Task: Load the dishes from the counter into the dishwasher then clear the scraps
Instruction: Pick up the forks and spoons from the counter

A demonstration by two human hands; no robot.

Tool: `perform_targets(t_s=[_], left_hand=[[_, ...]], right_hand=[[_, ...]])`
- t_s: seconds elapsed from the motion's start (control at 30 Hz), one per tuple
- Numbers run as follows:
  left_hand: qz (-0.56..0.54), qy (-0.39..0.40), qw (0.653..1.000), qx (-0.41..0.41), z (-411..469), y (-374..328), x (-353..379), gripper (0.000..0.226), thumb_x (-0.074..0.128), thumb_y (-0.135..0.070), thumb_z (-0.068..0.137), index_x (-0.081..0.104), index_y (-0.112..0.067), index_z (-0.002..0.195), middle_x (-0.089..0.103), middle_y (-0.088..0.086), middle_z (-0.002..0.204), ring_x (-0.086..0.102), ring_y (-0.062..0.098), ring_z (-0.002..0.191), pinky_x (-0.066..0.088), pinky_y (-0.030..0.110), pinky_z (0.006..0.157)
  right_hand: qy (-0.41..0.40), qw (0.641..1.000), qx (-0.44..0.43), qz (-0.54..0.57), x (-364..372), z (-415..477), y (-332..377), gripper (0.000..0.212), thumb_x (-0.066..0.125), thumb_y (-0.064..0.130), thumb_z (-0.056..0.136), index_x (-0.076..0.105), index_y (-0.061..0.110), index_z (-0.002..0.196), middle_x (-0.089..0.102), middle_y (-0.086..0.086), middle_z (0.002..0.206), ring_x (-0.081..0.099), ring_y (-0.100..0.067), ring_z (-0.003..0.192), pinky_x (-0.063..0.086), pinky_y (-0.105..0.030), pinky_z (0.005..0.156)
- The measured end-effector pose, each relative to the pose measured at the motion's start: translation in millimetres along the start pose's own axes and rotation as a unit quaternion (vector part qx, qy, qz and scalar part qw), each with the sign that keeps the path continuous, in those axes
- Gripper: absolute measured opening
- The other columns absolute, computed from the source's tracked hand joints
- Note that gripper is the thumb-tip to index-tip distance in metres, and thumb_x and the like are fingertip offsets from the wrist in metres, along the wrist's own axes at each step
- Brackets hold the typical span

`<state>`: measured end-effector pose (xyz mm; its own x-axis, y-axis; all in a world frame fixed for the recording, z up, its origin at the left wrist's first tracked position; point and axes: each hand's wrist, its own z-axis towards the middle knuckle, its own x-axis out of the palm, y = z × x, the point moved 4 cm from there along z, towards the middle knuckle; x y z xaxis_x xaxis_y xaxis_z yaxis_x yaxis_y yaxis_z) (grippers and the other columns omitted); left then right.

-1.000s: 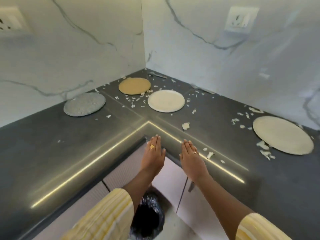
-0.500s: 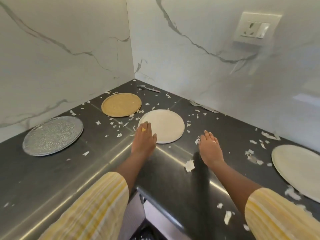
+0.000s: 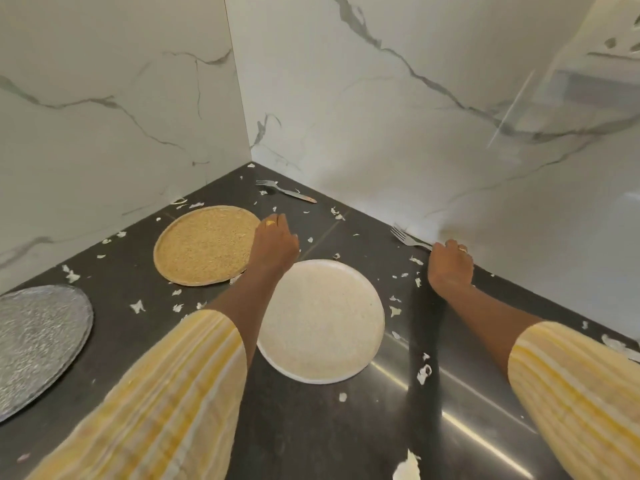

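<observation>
Reaching fwd: my L hand fingers straight, holding nothing, just beside gold plate on counter; my R hand fingers curl on fork handle by wall. Half sec ago both lay flat, further back.

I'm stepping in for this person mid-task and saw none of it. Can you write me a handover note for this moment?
Left hand: open, empty, beside the gold textured round plate, over the dark counter.
Right hand: fingers at the handle end of the silver fork by the right wall; grip unclear.
On the counter too: white round plate, silver textured round plate, second silver fork in the corner, scattered white scraps.
Done: nothing visibly. Left: load three plates and both forks, then clear scraps. Dishwasher out of view.
</observation>
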<state>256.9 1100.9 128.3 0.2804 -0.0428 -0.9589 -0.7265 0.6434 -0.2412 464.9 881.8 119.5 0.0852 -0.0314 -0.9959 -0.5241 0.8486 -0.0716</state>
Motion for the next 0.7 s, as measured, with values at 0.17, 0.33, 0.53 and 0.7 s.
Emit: perform_targets(t_s=[0.17,0.33,0.53,0.7], left_hand=[[0.007,0.022,0.999,-0.042,42.2,15.2,18.0,0.054,0.043,-0.025,0.095,0.03,0.002,0.14,0.033,0.019,0.145,0.03,0.032,0.134,0.026,0.038,0.111],[0.007,0.058,0.986,-0.154,86.1,28.0,23.6,0.046,0.039,-0.021,0.096,0.035,-0.001,0.137,0.028,0.018,0.147,0.026,0.033,0.134,0.023,0.039,0.11],[-0.038,0.101,0.967,-0.229,125.5,17.8,37.0,0.04,0.039,-0.016,0.095,0.044,-0.003,0.133,0.039,0.016,0.141,0.033,0.032,0.131,0.032,0.04,0.104],[-0.057,0.064,0.965,-0.25,157.7,6.6,48.9,0.041,0.038,-0.021,0.098,0.041,-0.004,0.135,0.039,0.014,0.141,0.034,0.031,0.132,0.03,0.039,0.105]], right_hand=[[0.009,1.0,-0.012,-0.01,17.7,34.8,14.2,0.03,0.048,-0.001,0.087,0.057,0.002,0.116,0.055,-0.017,0.116,0.051,-0.032,0.109,0.044,-0.037,0.089],[0.0,1.0,0.014,0.012,29.2,50.0,24.4,0.026,0.052,-0.004,0.085,0.058,-0.001,0.111,0.056,-0.02,0.111,0.052,-0.035,0.105,0.045,-0.04,0.086],[-0.061,0.995,-0.046,0.07,28.9,58.7,50.2,0.03,0.036,0.001,0.095,0.042,-0.002,0.124,0.057,-0.024,0.111,0.055,-0.04,0.099,0.042,-0.043,0.082],[-0.059,0.992,-0.074,0.078,44.2,67.8,76.7,0.029,0.03,0.004,0.096,0.041,0.007,0.122,0.058,-0.018,0.112,0.055,-0.036,0.1,0.039,-0.04,0.083]])
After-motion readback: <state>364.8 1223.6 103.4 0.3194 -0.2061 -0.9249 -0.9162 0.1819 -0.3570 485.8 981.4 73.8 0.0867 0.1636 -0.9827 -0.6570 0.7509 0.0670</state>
